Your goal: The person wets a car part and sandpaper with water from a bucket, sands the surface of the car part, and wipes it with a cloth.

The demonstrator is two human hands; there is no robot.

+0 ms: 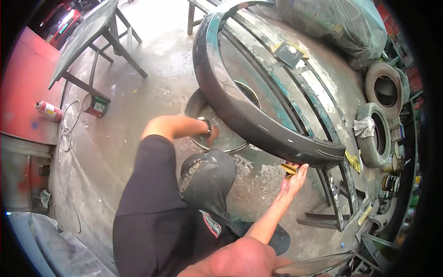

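Observation:
My left hand [212, 136], with a dark watch at the wrist, reaches down into a round basin of water [190, 102] on the floor. Its fingers are blurred, so their shape and anything in them cannot be made out. A folded piece of yellow sandpaper [289, 171] is pinched in my right hand [294, 179], at the lower edge of a long, curved dark bumper [240, 115]. The bumper rests on a metal frame stand [318, 108], its upper end curving away from me.
On the stand lies a grey block [289, 54] over yellow paper. Tyres [374, 134] and cans [391, 183] line the right side, below a covered vehicle [334, 25]. At left are a table [85, 39], a can [94, 106], an extinguisher [50, 111] and a hose [66, 134].

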